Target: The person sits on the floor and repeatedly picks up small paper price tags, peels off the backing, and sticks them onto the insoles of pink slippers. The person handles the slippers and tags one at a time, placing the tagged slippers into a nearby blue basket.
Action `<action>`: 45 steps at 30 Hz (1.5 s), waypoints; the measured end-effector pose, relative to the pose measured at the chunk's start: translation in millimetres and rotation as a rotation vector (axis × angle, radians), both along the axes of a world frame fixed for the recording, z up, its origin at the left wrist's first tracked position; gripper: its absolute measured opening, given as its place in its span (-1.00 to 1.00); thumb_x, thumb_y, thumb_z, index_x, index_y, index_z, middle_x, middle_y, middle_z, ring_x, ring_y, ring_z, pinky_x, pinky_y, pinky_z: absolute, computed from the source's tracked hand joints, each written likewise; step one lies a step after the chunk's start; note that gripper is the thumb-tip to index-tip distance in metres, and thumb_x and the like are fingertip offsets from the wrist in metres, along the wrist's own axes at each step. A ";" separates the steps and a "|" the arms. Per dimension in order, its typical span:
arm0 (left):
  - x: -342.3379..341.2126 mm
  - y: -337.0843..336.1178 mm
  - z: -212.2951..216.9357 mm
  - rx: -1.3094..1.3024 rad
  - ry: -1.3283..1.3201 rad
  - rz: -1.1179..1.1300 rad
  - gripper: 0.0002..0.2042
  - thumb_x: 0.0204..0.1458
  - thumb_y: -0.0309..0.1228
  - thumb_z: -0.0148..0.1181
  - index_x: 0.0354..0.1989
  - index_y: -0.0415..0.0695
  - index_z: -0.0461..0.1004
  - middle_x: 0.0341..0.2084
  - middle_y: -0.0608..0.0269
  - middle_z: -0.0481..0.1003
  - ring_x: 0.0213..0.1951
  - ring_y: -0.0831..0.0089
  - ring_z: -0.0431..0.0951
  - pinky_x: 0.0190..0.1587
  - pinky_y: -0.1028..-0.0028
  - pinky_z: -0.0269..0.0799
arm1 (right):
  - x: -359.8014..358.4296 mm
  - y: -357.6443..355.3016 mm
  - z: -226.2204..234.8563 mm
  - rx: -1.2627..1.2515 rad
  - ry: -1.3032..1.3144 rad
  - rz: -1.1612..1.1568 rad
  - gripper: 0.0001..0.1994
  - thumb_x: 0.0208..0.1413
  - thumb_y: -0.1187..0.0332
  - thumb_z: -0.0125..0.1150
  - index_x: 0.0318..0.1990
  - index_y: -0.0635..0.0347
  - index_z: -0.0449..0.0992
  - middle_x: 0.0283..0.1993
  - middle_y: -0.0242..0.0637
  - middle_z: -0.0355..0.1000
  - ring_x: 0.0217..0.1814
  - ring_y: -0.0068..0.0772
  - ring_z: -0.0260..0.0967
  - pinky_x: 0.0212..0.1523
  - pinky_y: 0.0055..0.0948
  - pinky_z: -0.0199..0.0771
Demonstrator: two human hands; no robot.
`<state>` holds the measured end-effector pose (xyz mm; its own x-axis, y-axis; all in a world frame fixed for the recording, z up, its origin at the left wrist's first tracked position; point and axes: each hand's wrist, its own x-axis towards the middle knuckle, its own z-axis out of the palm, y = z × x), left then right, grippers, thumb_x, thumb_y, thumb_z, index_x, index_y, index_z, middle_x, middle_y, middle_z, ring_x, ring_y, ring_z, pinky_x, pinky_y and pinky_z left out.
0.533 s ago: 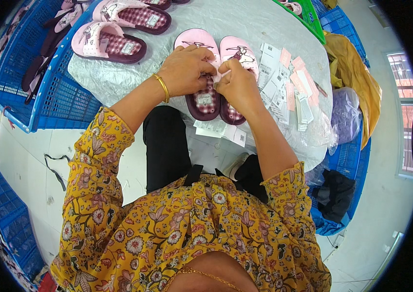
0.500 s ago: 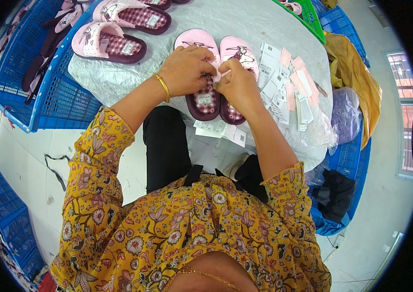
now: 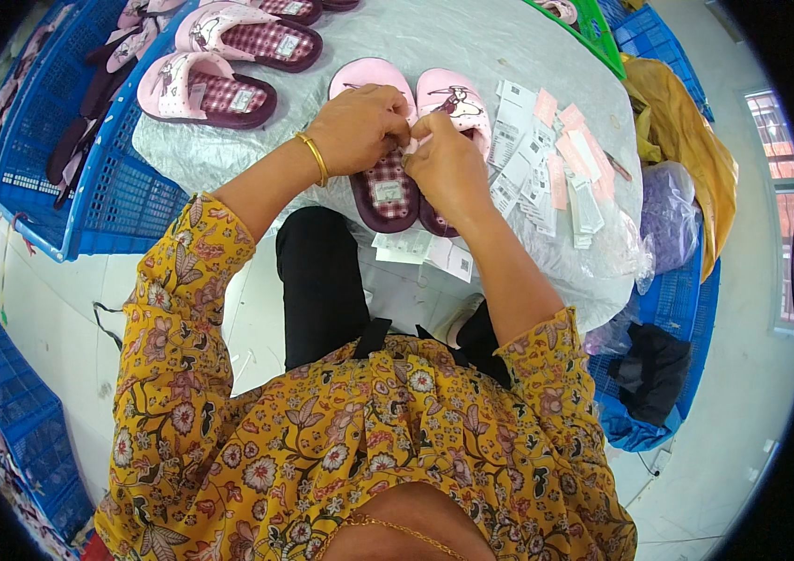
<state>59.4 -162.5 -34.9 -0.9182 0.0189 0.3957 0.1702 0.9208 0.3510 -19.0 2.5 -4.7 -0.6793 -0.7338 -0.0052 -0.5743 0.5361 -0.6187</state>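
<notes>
Two hands (image 3: 360, 126) (image 3: 450, 173) at pink slippers (image 3: 374, 75), near table edge (image 3: 593, 304), sheeting (image 3: 472, 37) stretching beyond

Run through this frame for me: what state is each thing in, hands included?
Middle slippers: upright, side by side, partly covered by the hands
Left hand: fingers bent over them; grip hidden
Right hand: fingers curled over them; grip hidden
Paper tags: loose, overlapping
Table: covered with shiny sheeting
Black cloth: crumpled
Yellow cloth: draped, creased
Upper-left blue basket: open-topped, holding slippers
</notes>
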 end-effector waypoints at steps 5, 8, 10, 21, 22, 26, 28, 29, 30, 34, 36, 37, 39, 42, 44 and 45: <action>-2.3 -1.2 -6.5 0.078 0.048 -0.036 -0.91 -0.14 -0.45 0.26 -0.45 0.07 0.63 -0.19 0.38 0.48 -0.07 0.31 0.47 -0.02 0.34 0.37 | -8.1 -4.0 4.0 0.053 0.037 0.031 -0.74 -0.09 0.44 0.28 -0.19 0.14 0.43 -0.31 -0.07 0.54 -0.16 0.03 0.51 -0.17 -0.11 0.43; -2.7 -1.7 -2.6 0.141 -0.020 -0.074 -0.89 -0.12 -0.54 0.22 -0.44 -0.01 0.60 -0.18 0.33 0.50 -0.04 0.26 0.48 0.03 0.31 0.37 | -9.3 -2.5 2.1 0.014 -0.082 -0.011 -0.72 -0.11 0.44 0.30 -0.19 0.16 0.44 -0.31 -0.07 0.54 -0.14 0.00 0.51 -0.15 -0.14 0.44; -4.3 -4.5 -5.9 0.148 0.002 -0.102 -0.88 -0.12 -0.56 0.20 -0.45 -0.04 0.60 -0.19 0.30 0.51 -0.05 0.24 0.49 0.02 0.31 0.38 | -9.3 0.3 -1.3 -0.029 -0.104 0.003 -0.71 -0.12 0.48 0.32 -0.19 0.18 0.43 -0.39 -0.21 0.51 -0.26 -0.26 0.50 -0.22 -0.32 0.44; -4.1 -8.5 -13.9 0.224 0.067 -0.123 -0.86 -0.13 -0.54 0.17 -0.46 -0.03 0.63 -0.20 0.31 0.53 -0.11 0.25 0.51 -0.02 0.31 0.41 | -13.6 -4.7 10.5 0.106 0.004 0.081 -0.70 -0.13 0.48 0.32 -0.19 0.18 0.41 -0.39 -0.18 0.52 -0.26 -0.24 0.53 -0.23 -0.35 0.46; -5.2 -8.7 -14.9 0.235 0.059 -0.123 -0.87 -0.13 -0.54 0.17 -0.46 -0.03 0.63 -0.21 0.31 0.53 -0.11 0.25 0.51 -0.03 0.31 0.41 | -12.4 -5.5 12.0 0.110 0.014 0.074 -0.70 -0.13 0.48 0.32 -0.20 0.18 0.41 -0.39 -0.17 0.52 -0.25 -0.22 0.53 -0.23 -0.34 0.46; -5.7 -7.4 -15.3 0.255 0.059 -0.125 -0.88 -0.13 -0.53 0.19 -0.46 -0.03 0.63 -0.21 0.33 0.52 -0.10 0.26 0.50 -0.04 0.31 0.41 | -5.6 -5.2 5.9 0.076 0.055 0.020 -0.72 -0.11 0.47 0.30 -0.20 0.16 0.41 -0.41 -0.15 0.51 -0.26 -0.14 0.52 -0.23 -0.28 0.46; -6.3 -7.4 -16.2 0.230 0.052 -0.112 -0.88 -0.14 -0.53 0.21 -0.45 -0.02 0.63 -0.22 0.34 0.52 -0.09 0.26 0.50 -0.04 0.31 0.41 | 0.2 -3.8 -3.3 -0.006 0.117 0.017 -0.74 -0.09 0.48 0.28 -0.20 0.15 0.40 -0.44 -0.17 0.50 -0.28 -0.11 0.52 -0.25 -0.23 0.44; -6.7 -7.6 -16.8 0.217 0.049 -0.104 -0.88 -0.14 -0.53 0.21 -0.45 -0.02 0.63 -0.22 0.34 0.52 -0.09 0.27 0.50 -0.04 0.31 0.41 | 2.8 -3.0 -6.1 -0.047 0.148 0.016 -0.74 -0.08 0.48 0.27 -0.19 0.14 0.40 -0.46 -0.18 0.50 -0.29 -0.09 0.51 -0.26 -0.21 0.43; -7.7 -7.9 -18.0 0.216 0.058 -0.120 -0.88 -0.14 -0.52 0.22 -0.44 -0.02 0.63 -0.22 0.33 0.52 -0.09 0.26 0.49 -0.03 0.30 0.40 | 4.9 -1.9 -6.6 -0.045 0.155 0.002 -0.74 -0.07 0.49 0.26 -0.19 0.13 0.40 -0.47 -0.18 0.49 -0.31 -0.08 0.51 -0.27 -0.19 0.42; -3.1 -6.0 -14.0 0.158 0.081 -0.124 -0.87 -0.15 -0.50 0.25 -0.40 -0.02 0.63 -0.19 0.27 0.49 -0.06 0.25 0.48 -0.02 0.28 0.39 | 10.4 -1.0 -2.4 -0.009 0.166 0.002 -0.72 -0.02 0.46 0.22 -0.12 0.14 0.38 -0.38 -0.10 0.52 -0.26 0.01 0.51 -0.26 -0.09 0.44; -0.3 -3.9 -8.1 0.089 0.070 -0.100 -0.87 -0.15 -0.49 0.26 -0.38 -0.02 0.62 -0.19 0.24 0.47 -0.05 0.23 0.47 -0.01 0.28 0.39 | 9.8 -0.8 -1.5 0.003 0.174 0.021 -0.70 -0.01 0.44 0.22 -0.09 0.16 0.37 -0.31 -0.05 0.54 -0.23 0.05 0.52 -0.25 -0.05 0.46; -1.0 -2.5 -6.3 0.048 0.058 -0.094 -0.86 -0.15 -0.48 0.26 -0.37 -0.02 0.62 -0.19 0.23 0.46 -0.05 0.23 0.46 -0.01 0.28 0.39 | 8.0 0.2 -3.3 -0.001 0.182 0.021 -0.70 -0.01 0.43 0.22 -0.08 0.16 0.37 -0.31 -0.04 0.54 -0.23 0.05 0.52 -0.25 -0.05 0.46; -3.5 -0.7 -2.9 -0.007 0.029 -0.089 -0.86 -0.14 -0.48 0.25 -0.36 -0.02 0.61 -0.19 0.21 0.45 -0.05 0.21 0.46 -0.01 0.28 0.39 | 6.1 0.9 -3.8 -0.011 0.200 0.014 -0.70 -0.01 0.43 0.22 -0.08 0.17 0.38 -0.30 -0.03 0.54 -0.23 0.06 0.52 -0.25 -0.04 0.46; -6.0 -0.2 -1.9 -0.075 0.007 -0.085 -0.85 -0.11 -0.50 0.21 -0.32 -0.09 0.55 -0.20 0.19 0.43 -0.06 0.16 0.44 0.00 0.28 0.38 | 6.0 0.8 -8.1 -0.072 0.241 0.010 -0.71 -0.03 0.46 0.22 -0.10 0.16 0.41 -0.34 -0.04 0.53 -0.26 0.05 0.51 -0.26 -0.06 0.45; -8.3 0.8 -6.0 -0.154 0.038 -0.106 -0.85 -0.07 -0.53 0.17 -0.28 -0.17 0.49 -0.22 0.14 0.41 -0.07 0.11 0.42 -0.02 0.25 0.38 | 2.6 2.2 -18.9 -0.158 0.295 -0.004 -0.74 -0.04 0.49 0.21 -0.14 0.14 0.43 -0.43 -0.09 0.51 -0.32 0.00 0.51 -0.30 -0.12 0.43; -8.8 -0.4 -5.9 -0.237 0.082 -0.131 -0.77 -0.07 -0.53 0.14 -0.19 -0.22 0.44 -0.19 0.11 0.40 -0.05 0.08 0.41 0.00 0.26 0.39 | -0.1 3.5 -20.4 -0.158 0.267 0.008 -0.72 -0.04 0.48 0.22 -0.12 0.16 0.44 -0.43 -0.09 0.51 -0.32 -0.01 0.51 -0.27 -0.16 0.46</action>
